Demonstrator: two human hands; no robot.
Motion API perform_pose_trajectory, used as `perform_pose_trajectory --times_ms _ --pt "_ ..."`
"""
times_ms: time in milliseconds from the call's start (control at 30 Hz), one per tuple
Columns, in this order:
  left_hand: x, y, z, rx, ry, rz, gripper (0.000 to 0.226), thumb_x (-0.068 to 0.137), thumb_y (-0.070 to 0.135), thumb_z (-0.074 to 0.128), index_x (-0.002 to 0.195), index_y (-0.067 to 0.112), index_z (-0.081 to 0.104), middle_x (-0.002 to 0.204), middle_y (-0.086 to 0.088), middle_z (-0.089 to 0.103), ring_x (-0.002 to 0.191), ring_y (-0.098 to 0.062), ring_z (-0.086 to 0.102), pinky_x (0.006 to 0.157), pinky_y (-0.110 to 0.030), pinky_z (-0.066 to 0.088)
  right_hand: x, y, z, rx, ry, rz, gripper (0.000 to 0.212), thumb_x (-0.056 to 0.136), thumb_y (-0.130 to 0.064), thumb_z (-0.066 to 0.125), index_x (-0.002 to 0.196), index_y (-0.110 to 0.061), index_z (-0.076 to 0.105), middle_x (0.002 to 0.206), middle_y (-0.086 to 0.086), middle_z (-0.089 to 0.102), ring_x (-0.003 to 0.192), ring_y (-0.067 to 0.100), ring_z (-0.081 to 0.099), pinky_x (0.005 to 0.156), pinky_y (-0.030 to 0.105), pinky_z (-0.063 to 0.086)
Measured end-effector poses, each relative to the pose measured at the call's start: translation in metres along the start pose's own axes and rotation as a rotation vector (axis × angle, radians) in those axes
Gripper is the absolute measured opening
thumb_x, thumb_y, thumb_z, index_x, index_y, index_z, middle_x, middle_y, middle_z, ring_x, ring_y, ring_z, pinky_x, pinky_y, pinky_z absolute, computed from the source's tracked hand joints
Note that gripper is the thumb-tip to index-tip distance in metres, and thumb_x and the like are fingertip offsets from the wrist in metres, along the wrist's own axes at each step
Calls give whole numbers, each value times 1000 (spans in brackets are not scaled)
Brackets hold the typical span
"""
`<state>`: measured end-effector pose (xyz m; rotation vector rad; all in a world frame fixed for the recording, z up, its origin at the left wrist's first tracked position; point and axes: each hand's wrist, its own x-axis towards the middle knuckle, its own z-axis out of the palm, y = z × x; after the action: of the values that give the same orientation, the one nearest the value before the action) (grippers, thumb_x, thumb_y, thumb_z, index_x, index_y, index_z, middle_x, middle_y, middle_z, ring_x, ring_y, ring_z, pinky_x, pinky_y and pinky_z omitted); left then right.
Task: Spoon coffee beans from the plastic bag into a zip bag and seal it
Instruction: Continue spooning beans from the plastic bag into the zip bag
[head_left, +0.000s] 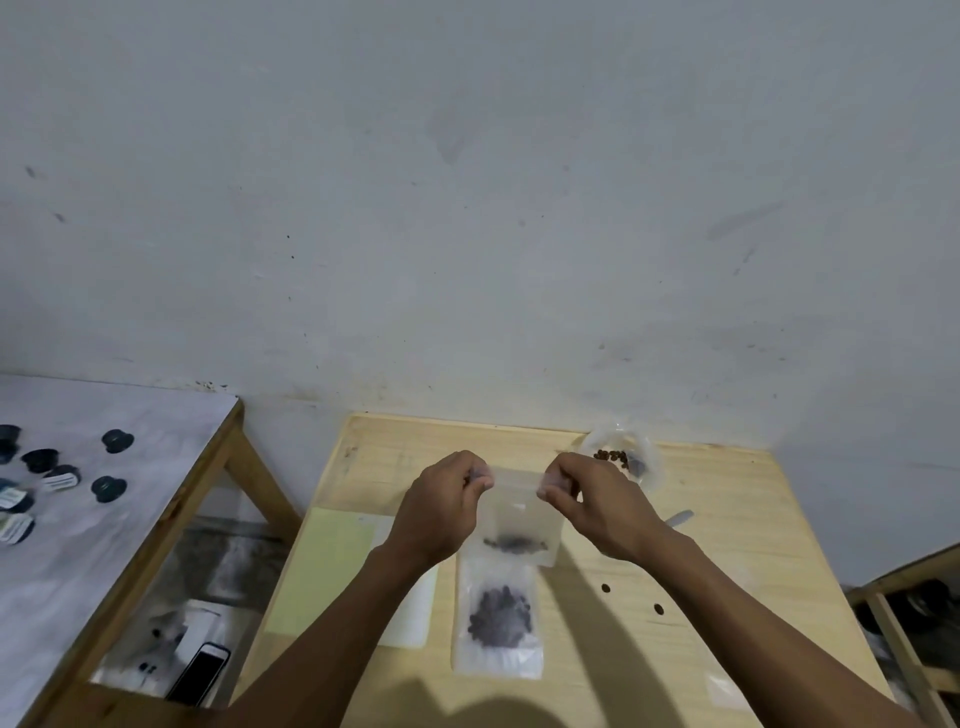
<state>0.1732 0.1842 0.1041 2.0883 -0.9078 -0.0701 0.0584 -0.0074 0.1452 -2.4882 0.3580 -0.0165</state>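
You work over a light wooden desk (727, 519) that stands against a grey wall (467, 182). To your left is a 2nd desk (78, 545) with small dark round things; their white labels are too blurred to read. Your left hand (441, 512) and your right hand (592, 506) each pinch 1 top corner of the zip bag (519, 512), holding it upright above the desk, with a thin dark line of coffee beans (514, 543) at its bottom. Just below it, a filled zip bag (498, 618) lies flat. The plastic bag (623, 457) with beans sits at the far edge. The spoon (680, 518) is partly hidden behind your right wrist. 2 loose beans (605, 588) lie near your right forearm.
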Motion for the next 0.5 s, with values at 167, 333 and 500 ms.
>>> perform_pose_trajectory --times_ms 167,333,500 --pt "-13 2 -2 -194 -6 -147 11 95 16 61 84 18 62 72 5 62 67 -7 57 63 -17 46 -11 -4 18 333 50 85 16 92 -21 65 78 -15 60 73 3 69 65 8 59 64 24 44" --pt "-38 -7 4 -439 -112 -290 3 98 20 57 97 18 59 85 -5 69 79 -21 67 76 -33 54 -18 -7 32 608 110 290 29 92 -28 67 85 0 62 77 14 71 68 11 63 69 29 47" --pt "-66 -26 17 -436 -240 -375 10 95 15 61 93 25 64 77 9 64 78 -17 69 80 -38 53 -22 -2 43 876 263 502 32 91 -24 68 71 -6 52 59 4 55 58 19 55 60 33 49"
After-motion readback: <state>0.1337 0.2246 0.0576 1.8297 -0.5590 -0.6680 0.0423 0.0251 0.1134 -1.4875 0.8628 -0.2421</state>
